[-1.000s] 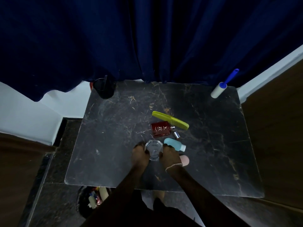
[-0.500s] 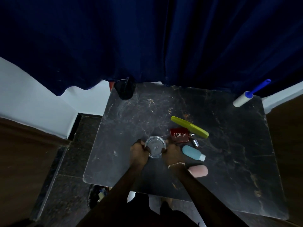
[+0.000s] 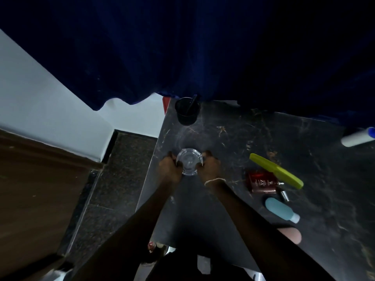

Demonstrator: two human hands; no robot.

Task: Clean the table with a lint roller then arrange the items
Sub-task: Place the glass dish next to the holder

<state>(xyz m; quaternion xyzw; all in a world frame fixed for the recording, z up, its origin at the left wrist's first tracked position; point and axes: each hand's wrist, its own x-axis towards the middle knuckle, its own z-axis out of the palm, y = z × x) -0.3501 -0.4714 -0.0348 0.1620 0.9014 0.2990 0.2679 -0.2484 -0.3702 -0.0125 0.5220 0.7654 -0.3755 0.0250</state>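
Note:
A clear glass ashtray (image 3: 189, 161) sits near the left edge of the dark marble table (image 3: 253, 138), gripped on both sides by my left hand (image 3: 170, 167) and my right hand (image 3: 209, 165). To the right lie a yellow-green comb (image 3: 276, 170), a red perfume bottle (image 3: 261, 182), a light blue bottle (image 3: 281, 209) and a pink item (image 3: 291, 235), partly hidden by my right forearm. The white lint roller (image 3: 357, 137) with a blue handle lies at the far right edge of the view.
A black cup (image 3: 186, 111) with a dark stick in it stands at the table's back left corner. A dark blue curtain (image 3: 182, 47) hangs behind the table. Left of the table are dark floor tiles (image 3: 113, 179) and a white wall.
Both hands have slid the glass ashtray leftward and farther back, away from the bottles and comb. The view has swung left, so the lint roller sits at the frame's edge.

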